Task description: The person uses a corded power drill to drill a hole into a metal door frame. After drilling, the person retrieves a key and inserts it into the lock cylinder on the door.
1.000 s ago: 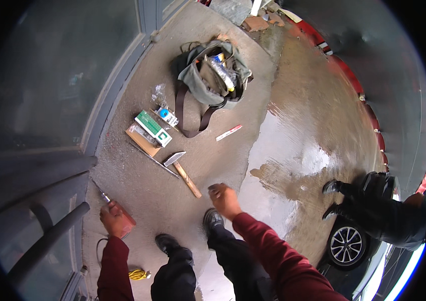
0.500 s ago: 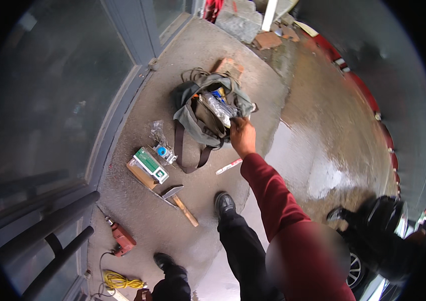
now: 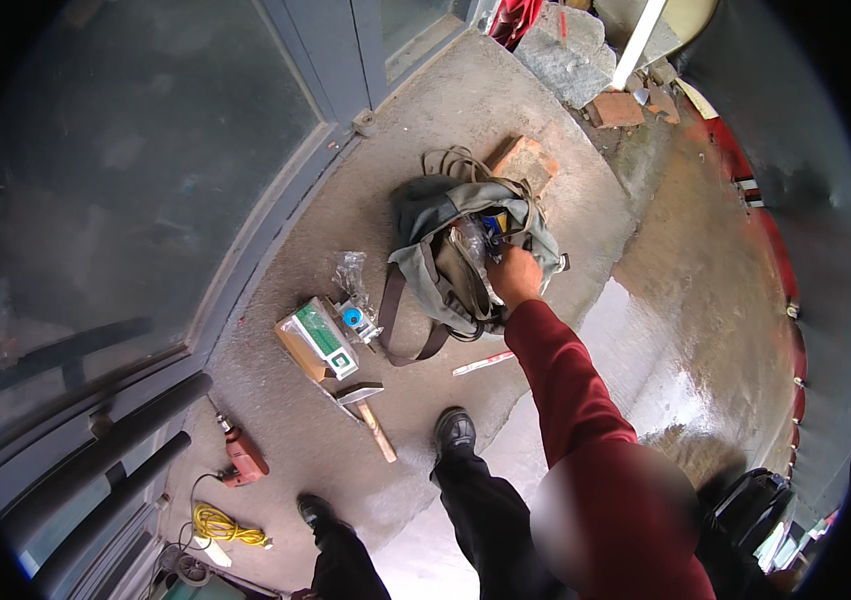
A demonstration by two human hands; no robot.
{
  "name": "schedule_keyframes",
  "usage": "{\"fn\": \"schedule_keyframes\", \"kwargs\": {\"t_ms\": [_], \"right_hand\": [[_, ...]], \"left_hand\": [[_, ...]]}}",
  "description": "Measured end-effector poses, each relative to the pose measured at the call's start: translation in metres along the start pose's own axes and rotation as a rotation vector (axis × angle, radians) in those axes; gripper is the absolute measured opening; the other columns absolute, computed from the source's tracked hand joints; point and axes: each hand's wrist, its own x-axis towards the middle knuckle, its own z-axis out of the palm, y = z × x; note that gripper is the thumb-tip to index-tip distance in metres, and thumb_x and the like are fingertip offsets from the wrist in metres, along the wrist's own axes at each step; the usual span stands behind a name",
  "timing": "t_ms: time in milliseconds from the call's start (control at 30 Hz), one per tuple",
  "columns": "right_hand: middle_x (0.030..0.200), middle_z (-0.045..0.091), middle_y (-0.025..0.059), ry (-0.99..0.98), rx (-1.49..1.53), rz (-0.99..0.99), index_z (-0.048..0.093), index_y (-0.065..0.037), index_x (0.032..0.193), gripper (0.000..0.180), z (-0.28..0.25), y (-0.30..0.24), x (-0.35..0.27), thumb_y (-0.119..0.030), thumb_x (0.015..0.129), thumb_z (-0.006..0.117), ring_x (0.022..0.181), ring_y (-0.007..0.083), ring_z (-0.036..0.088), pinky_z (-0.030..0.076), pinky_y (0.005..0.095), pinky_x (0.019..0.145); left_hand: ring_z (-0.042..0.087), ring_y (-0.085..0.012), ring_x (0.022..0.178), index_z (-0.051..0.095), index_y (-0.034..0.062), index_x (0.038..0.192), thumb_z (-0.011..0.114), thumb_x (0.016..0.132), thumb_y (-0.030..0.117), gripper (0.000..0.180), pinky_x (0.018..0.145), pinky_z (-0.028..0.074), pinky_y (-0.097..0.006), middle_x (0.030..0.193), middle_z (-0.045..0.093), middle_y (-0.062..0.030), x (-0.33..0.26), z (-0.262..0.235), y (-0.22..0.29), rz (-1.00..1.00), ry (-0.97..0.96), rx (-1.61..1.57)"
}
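My right hand [image 3: 516, 277] reaches into the mouth of a grey-green canvas tool bag [image 3: 424, 282]. Its fingers are hidden among the contents, so what they touch or hold does not show. Clear plastic packaging and a blue-and-yellow item [image 3: 494, 224] lie in the bag beside the hand. The bag's dark strap [image 3: 392, 318] trails over the concrete. Just below the bag, a red-and-white stick-shaped thing [image 3: 482, 363] lies on the ground. My left hand is out of the picture.
Left of the bag lie a green-and-white box [image 3: 320, 338], a blue-centred packaged part [image 3: 353, 318] and a hammer [image 3: 376, 428]. A red corded drill [image 3: 243, 458] and yellow cord [image 3: 223, 524] sit near the glass door [image 3: 135, 190]. A brick [image 3: 526, 163] stands behind the bag.
My right hand has gone from the bag's right rim deeper into its opening. The whole view has shifted, and the left hand at the lower edge has dropped out of sight.
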Motion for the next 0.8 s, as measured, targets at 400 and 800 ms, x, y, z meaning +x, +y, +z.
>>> {"fn": "schedule_keyframes", "kwargs": {"t_ms": [400, 800], "right_hand": [[0.099, 0.076, 0.0123, 0.113, 1.041, 0.103, 0.073, 0.003, 0.100, 0.025, -0.107, 0.004, -0.151, -0.022, 0.100, 0.074, 0.084, 0.0216, 0.072, 0.055, 0.0363, 0.073], [0.107, 0.074, 0.0075, -0.791, 1.695, -0.290, 0.065, 0.002, 0.129, 0.023, -0.248, -0.182, -0.447, -0.005, 0.107, 0.061, 0.096, 0.0132, 0.068, 0.054, 0.0297, 0.091]], "left_hand": [[0.069, -0.0221, 0.104, 0.067, -0.0012, 0.122, 0.065, 0.097, 0.009, 0.027, 0.087, 0.056, -0.036, 0.112, 0.072, -0.0125, 0.072, -0.078, 0.166, 0.178, 0.006, -0.195], [0.063, -0.0232, 0.125, 0.063, -0.0023, 0.136, 0.037, 0.115, 0.045, 0.058, 0.103, 0.050, -0.039, 0.131, 0.068, -0.0141, 0.043, -0.175, 0.250, 0.027, -0.636, -1.164]]}}
